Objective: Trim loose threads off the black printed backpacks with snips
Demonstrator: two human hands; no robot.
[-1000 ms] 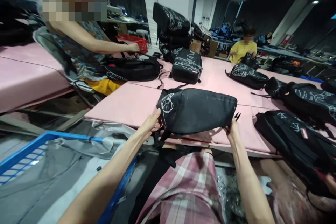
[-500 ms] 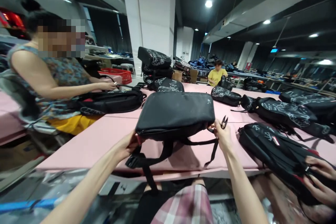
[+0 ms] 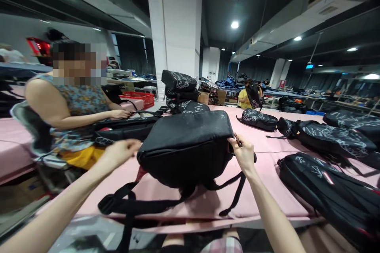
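Note:
A black backpack stands tipped on the pink table, its plain base turned toward me and its straps trailing over the near edge. My right hand pinches the bag's right upper corner, with a small dark tool partly showing behind the fingers. My left hand is at the bag's left corner with its fingers curled.
A seated person at the left handles another black bag. More black backpacks with white drawings lie at the right and far side, and a stack stands by a white pillar. A red basket sits behind.
The backpack has been turned and lifted so its base faces me. My left hand has slid out to the left corner, and the view has tilted upward.

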